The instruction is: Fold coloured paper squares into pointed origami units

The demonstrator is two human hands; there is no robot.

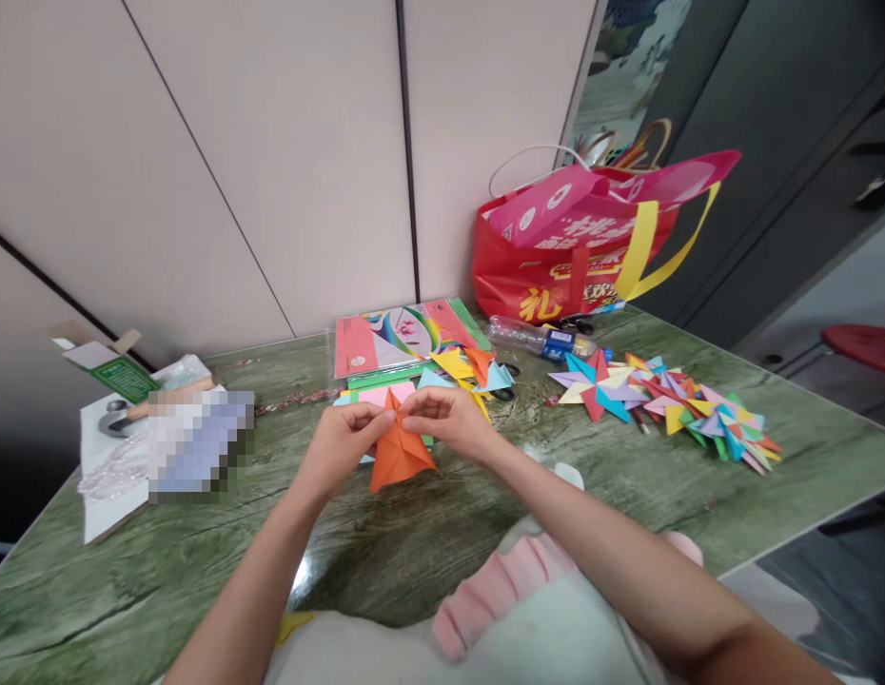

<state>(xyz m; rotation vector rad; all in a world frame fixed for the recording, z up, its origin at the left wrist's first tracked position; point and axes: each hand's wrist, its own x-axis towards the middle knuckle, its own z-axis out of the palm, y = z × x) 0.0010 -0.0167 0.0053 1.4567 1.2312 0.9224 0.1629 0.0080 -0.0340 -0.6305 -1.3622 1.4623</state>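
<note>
Between both hands, above the green table, is a partly folded sheet of orange origami paper [401, 455]. Its pointed top is pinched by the fingers, and the wider lower part hangs down with creases showing. My left hand [346, 440] is closed on the paper's left edge, thumb and forefinger near the point. From the other side, my right hand [453, 423] pinches the paper close to the left fingertips. Just behind the hands lie loose folded pieces in yellow [453, 363], orange [480, 362] and light blue [496, 379].
A packet of coloured paper [357, 347] lies at the back. Right of it are a plastic bottle [535, 338], several multicoloured paper stars [599, 385] and a red gift bag [535, 276]. At left stand a green box [121, 376] and a wooden-handled tool [167, 398] on white material.
</note>
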